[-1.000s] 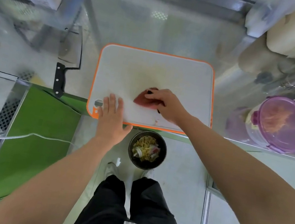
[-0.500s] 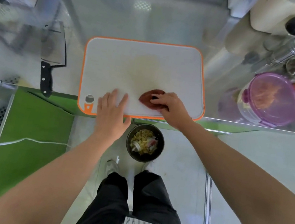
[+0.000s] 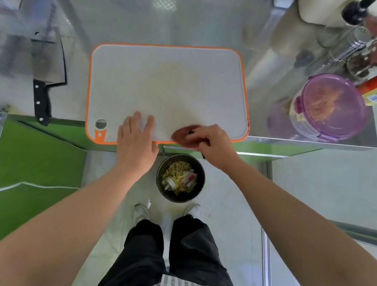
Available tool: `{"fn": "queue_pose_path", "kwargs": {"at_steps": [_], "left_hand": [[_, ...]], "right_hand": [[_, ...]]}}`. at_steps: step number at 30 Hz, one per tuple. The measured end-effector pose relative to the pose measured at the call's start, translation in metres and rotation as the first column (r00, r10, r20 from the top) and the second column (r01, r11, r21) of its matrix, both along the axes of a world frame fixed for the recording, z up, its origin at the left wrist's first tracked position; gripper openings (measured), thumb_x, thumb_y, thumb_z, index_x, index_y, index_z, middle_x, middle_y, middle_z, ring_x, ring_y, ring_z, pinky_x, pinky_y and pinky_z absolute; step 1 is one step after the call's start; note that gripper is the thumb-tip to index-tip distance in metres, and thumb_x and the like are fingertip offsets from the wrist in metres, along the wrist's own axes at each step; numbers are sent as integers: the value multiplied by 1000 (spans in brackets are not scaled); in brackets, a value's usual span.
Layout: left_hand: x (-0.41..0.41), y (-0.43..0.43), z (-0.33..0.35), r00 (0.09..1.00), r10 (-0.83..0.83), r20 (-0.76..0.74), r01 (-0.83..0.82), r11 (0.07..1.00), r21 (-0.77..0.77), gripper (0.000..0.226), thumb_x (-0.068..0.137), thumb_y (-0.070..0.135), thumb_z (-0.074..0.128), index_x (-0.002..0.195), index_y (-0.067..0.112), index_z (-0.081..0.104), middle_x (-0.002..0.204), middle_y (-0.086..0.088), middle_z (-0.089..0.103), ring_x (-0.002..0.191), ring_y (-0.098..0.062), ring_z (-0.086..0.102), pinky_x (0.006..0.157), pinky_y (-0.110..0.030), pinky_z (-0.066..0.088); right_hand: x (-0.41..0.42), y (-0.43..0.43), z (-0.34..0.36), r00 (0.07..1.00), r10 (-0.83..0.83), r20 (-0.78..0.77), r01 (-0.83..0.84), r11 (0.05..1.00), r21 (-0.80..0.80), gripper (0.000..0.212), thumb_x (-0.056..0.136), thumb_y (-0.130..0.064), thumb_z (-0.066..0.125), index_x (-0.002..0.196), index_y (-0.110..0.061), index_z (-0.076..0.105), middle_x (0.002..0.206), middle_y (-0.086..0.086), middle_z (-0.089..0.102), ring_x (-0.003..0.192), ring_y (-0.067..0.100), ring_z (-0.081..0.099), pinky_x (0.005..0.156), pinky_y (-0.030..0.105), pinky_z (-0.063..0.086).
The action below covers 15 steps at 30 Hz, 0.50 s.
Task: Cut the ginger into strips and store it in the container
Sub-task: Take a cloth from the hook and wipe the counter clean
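Cutting board (image 3: pixel 167 83) has its near edge at the counter lip above the waste bin (image 3: pixel 201 183), I judge so residue sweeps straight down. The lidded container (image 3: pixel 299 115), well right, holds the ginger strips (image 3: pixel 325 104). The cleaver (image 3: pixel 46 72) is parked left. Left hand (image 3: pixel 136 138) lies flat, fingers straight, pinning the board. Right hand (image 3: pixel 215 142) is curled round a reddish-brown pad (image 3: pixel 183 133) at that edge.

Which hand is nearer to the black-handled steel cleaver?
Left. The left hand presses the orange-rimmed white board, right of the cleaver; the right hand lies farther right.
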State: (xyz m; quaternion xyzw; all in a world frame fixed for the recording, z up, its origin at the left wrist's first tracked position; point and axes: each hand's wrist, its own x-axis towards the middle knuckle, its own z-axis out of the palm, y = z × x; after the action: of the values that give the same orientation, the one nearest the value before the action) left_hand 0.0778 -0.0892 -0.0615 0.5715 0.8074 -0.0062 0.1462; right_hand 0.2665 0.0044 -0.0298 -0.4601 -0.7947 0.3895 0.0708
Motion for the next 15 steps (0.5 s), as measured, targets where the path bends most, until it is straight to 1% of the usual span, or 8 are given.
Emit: {"fn": "queue_pose_path", "kwargs": {"at_steps": [1, 4, 6, 7, 10, 12, 14, 15], "left_hand": [[1, 1, 0, 1000, 6, 2, -6, 1000, 0, 66, 92, 29, 53, 148, 15, 23, 153, -22, 19, 138, -42, 19, 116, -49, 19], [6, 5, 1, 1000, 21, -3, -21, 1000, -8, 67, 91, 31, 53, 147, 10, 23, 152, -23, 19, 139, -41, 19, 116, -48, 19], [11, 7, 1, 1000, 8, 0, -8, 1000, 2, 69, 90, 30, 53, 147, 7, 23, 153, -22, 19, 139, -40, 20, 116, -48, 18], [14, 9, 3, 1000, -1, 4, 1, 1000, 18, 70, 89, 28, 54, 148, 7, 23, 153, -22, 19, 139, -40, 20, 116, -48, 19], [23, 17, 6, 998, -51, 21, 50, 998, 44, 68, 90, 23, 54, 150, 16, 25, 155, -18, 19, 140, -39, 19, 115, -48, 20], [28, 22, 8, 996, -82, 21, 81, 996, 32, 63, 92, 22, 52, 149, 19, 26, 157, -15, 17, 142, -37, 17, 115, -48, 21], [33, 30, 9, 995, -101, 12, 100, 994, 31, 60, 93, 23, 50, 148, 20, 28, 157, -14, 15, 143, -36, 14, 115, -48, 20], [36, 33, 9, 994, -110, 14, 109, 993, 35, 58, 94, 23, 49, 148, 19, 28, 158, -13, 15, 144, -35, 13, 115, -49, 20]], "right_hand": [[1, -1, -1, 1000, 13, 12, -13, 1000, -13, 50, 69, 7, 46, 104, -13, 74, 111, 5, 69, 103, 25, 58, 92, 28, 44], [7, 0, -1, 999, -41, -6, 41, 998, 38, 53, 71, 9, 46, 114, -11, 70, 122, 9, 63, 112, 28, 51, 99, 27, 37], [10, 0, 2, 999, 45, -6, -45, 999, -19, 50, 70, 9, 47, 108, -11, 73, 118, 8, 66, 106, 21, 55, 91, 21, 41], [11, 2, 3, 998, 63, -24, -64, 998, -30, 50, 70, 6, 46, 108, -12, 73, 115, 7, 67, 103, 17, 55, 91, 22, 42], [18, 14, 1, 990, -139, 8, 139, 989, 43, 55, 74, 5, 46, 123, -12, 64, 131, 9, 57, 118, 26, 45, 104, 26, 29], [24, 15, 2, 994, -80, 76, 81, 997, -18, 52, 76, 8, 48, 119, -13, 67, 129, 8, 59, 117, 26, 48, 99, 18, 30], [29, 13, 10, 1000, 27, 12, -25, 989, -143, 47, 74, 10, 49, 107, -12, 73, 115, 5, 67, 105, 17, 57, 86, 8, 38], [32, 16, 12, 999, -15, -29, 10, 990, -138, 47, 74, 10, 48, 107, -12, 73, 113, 5, 67, 104, 15, 58, 85, 7, 39]]}}
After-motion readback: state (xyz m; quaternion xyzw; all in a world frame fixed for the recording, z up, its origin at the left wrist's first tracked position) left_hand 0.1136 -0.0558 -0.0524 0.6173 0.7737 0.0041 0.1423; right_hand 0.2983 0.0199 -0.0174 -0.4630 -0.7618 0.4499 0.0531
